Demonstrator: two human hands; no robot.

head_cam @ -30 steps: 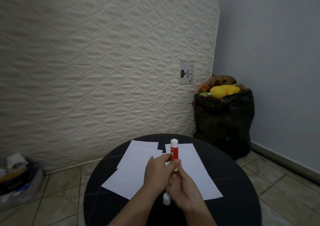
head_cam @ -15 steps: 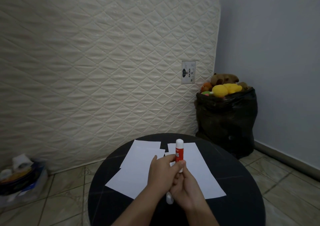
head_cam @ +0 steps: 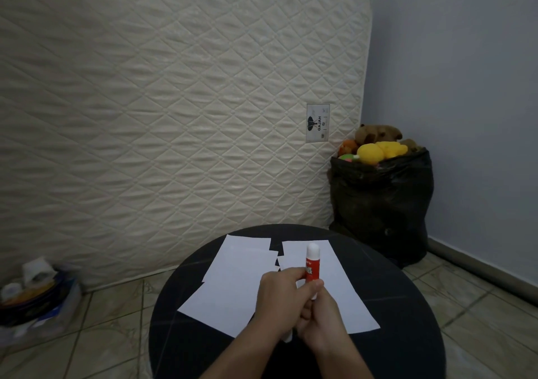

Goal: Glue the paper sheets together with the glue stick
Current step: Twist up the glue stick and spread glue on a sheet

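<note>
A red glue stick point(head_cam: 312, 265) with a white top stands upright above the table, gripped at its lower half by both hands. My left hand point(head_cam: 278, 298) wraps it from the left, and my right hand point(head_cam: 321, 319) holds it from below and right. A small white end point(head_cam: 287, 338) pokes out under my left hand; what it is cannot be told. White paper sheets lie on the round black table point(head_cam: 407, 338): overlapping sheets on the left point(head_cam: 233, 285) and one sheet on the right point(head_cam: 342, 285), partly hidden by my hands.
A quilted cream mattress point(head_cam: 174, 116) leans upright behind the table. A black bag point(head_cam: 381, 204) full of soft toys stands at the right by the wall. Clutter in a plastic bag point(head_cam: 35, 300) sits on the tiled floor at the left.
Both hands stay closed around the upright glue stick in nearly the same place over the sheets. The camera view has shifted slightly.
</note>
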